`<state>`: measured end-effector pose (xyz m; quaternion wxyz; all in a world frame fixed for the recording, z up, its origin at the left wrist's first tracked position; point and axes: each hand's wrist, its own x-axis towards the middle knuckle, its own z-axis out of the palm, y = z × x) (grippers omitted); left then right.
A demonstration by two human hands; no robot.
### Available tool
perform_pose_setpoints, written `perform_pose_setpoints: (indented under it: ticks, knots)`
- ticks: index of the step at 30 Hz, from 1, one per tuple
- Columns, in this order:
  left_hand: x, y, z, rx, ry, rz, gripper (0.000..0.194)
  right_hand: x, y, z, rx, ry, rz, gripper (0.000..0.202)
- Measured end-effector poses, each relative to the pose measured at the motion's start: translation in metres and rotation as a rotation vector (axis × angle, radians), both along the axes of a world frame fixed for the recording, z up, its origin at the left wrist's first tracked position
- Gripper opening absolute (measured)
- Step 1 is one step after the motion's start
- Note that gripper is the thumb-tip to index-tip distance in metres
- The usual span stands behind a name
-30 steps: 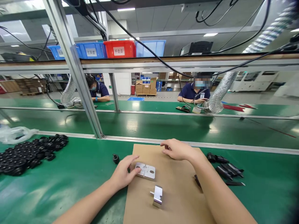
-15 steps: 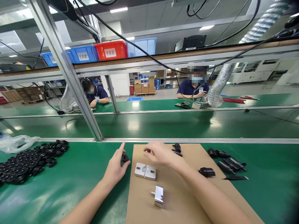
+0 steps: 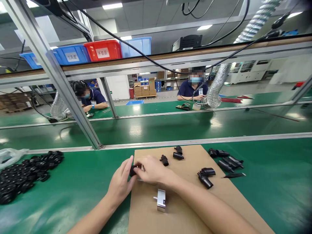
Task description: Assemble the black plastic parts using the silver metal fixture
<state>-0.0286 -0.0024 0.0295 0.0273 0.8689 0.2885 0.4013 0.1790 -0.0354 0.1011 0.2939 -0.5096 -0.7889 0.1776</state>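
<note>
My left hand [image 3: 120, 184] and my right hand [image 3: 151, 169] meet at the near left edge of a brown cardboard sheet [image 3: 185, 208]. Between their fingertips sits a small black round part [image 3: 133, 170]; both hands pinch it. The flat metal plate is mostly hidden under my right hand. A small metal bracket [image 3: 161, 199] lies on the cardboard just in front of my hands. Loose black plastic pieces [image 3: 164, 160] and a further black piece pair [image 3: 178, 152] lie on the sheet beyond my right hand.
A heap of black round parts [image 3: 26, 175] and a clear plastic bag [image 3: 11, 154] lie at the left on the green bench. More black plastic pieces [image 3: 225, 161] lie at the right. A slanted aluminium post [image 3: 63, 94] rises ahead. Two people sit across the conveyor.
My left hand picked up the black round part from beside the cardboard and brought it right. My right hand came back and left to meet it, covering the metal plate. The view shifted left.
</note>
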Motion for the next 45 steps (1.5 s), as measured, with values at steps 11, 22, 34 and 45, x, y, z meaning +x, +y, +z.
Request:
perform_pose_setpoints:
  ticks: [11,22,34,45]
  knots:
    - [0.003,0.003,-0.014,-0.704,-0.042,-0.249,0.118,0.073,0.027,0.023,-0.259,0.145,-0.011,0.018]
    - [0.008,0.000,-0.016,-0.704,-0.018,-0.195,0.100,0.070,0.023,0.019,-0.120,-0.082,0.238,0.023]
    - [0.006,0.001,-0.011,-0.685,-0.028,-0.151,0.082,0.058,0.017,0.019,-0.127,-0.102,0.365,0.029]
    - [0.008,0.003,-0.012,-0.703,-0.082,-0.139,0.077,0.058,0.017,0.015,-0.285,-0.050,0.288,0.040]
